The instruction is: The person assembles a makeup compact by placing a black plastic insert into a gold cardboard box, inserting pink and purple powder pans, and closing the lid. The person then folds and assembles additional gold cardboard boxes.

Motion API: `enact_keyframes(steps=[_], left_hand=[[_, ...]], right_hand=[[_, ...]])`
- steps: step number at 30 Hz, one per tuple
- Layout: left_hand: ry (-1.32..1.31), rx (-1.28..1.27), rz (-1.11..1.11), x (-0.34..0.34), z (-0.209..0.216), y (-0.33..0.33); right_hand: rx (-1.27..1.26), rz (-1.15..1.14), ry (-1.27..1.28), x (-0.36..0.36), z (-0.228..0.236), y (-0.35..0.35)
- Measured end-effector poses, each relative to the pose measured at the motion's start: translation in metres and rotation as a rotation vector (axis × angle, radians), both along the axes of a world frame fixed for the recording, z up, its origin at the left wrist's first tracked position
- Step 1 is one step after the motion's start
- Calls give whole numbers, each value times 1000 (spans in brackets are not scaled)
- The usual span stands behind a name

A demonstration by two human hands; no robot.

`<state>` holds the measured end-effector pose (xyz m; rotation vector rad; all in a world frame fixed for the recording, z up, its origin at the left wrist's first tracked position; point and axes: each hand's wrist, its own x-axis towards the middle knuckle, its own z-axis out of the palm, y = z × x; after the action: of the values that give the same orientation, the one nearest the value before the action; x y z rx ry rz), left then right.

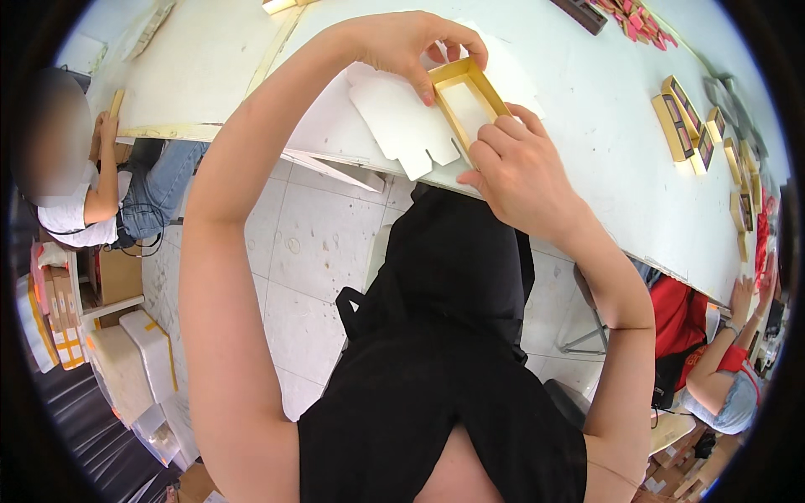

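Note:
A shallow, open-topped gold cardboard box (468, 102) with a pale inner floor is held between both hands, tilted over the near edge of the white table. My left hand (407, 49) grips its far left end, with the thumb on the near side and the fingers curled over the far rim. At the near right end, my right hand (518, 168) is closed around the corner, fingers bent and thumb low by the table edge. Under and beside the box lies a flat white die-cut card sheet (390, 117), its slotted tabs reaching the table edge.
Several gold boxes (675, 126) with dark contents stand at the right of the white table (587, 109). Farther back lie a pile of red-pink pieces (633, 23) and a dark tray (580, 13). One person (96, 193) sits at the left, another (725, 381) at the right.

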<state>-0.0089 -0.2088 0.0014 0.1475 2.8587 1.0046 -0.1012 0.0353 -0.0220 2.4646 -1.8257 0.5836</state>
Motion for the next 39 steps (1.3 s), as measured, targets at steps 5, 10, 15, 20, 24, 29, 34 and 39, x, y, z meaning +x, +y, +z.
enact_keyframes(steps=[5, 10, 15, 20, 24, 29, 34, 39], left_hand=[[80, 28, 59, 10, -3, 2], [303, 17, 77, 34, -17, 22], [459, -254, 62, 46, -22, 47], [502, -103, 262, 48, -19, 47], [688, -90, 702, 56, -17, 55], [168, -523, 236, 84, -6, 103], [37, -391, 132, 105, 2, 74], [-44, -258, 90, 82, 22, 55]], right_hand=[[-92, -92, -217, -9, -5, 10], [-222, -293, -360, -28, -15, 24], [-111, -264, -447, -39, -14, 20], [-145, -213, -420, -58, -9, 12], [-88, -517, -441, -107, 19, -34], [-336, -401, -397, -106, 13, -110], [-370, -225, -78, -52, 7, -60], [-128, -115, -302, -12, 24, 6]])
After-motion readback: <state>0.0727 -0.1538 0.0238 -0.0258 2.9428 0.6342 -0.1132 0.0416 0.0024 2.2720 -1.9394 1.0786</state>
